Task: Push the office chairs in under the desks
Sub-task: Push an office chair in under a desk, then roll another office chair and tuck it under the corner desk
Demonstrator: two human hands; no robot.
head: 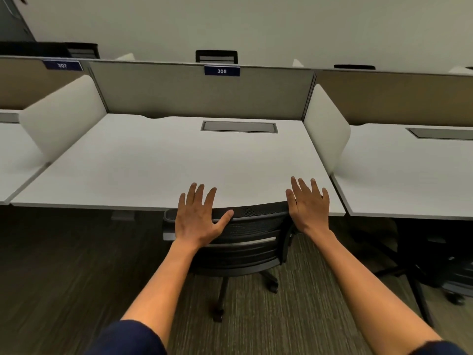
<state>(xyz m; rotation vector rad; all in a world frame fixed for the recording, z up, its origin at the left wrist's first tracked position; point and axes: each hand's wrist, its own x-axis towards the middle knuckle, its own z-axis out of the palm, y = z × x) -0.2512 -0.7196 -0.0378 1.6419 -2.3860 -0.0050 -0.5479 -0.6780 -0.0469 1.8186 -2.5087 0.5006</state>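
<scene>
A black mesh-backed office chair (245,242) stands with its seat tucked beneath the white desk (158,165) labelled 306, its backrest top at the desk's front edge. My left hand (198,216) lies flat on the left part of the backrest, fingers spread, thumb along the top rail. My right hand (309,206) rests flat on the right top corner of the backrest, fingers apart and reaching over the desk edge. Neither hand curls around anything.
White side dividers (325,124) separate this desk from neighbouring desks. A second black chair (435,265) sits under the right desk (409,180). A grey back panel (202,90) carries the 306 sign (222,71). Dark striped carpet (64,272) covers the floor.
</scene>
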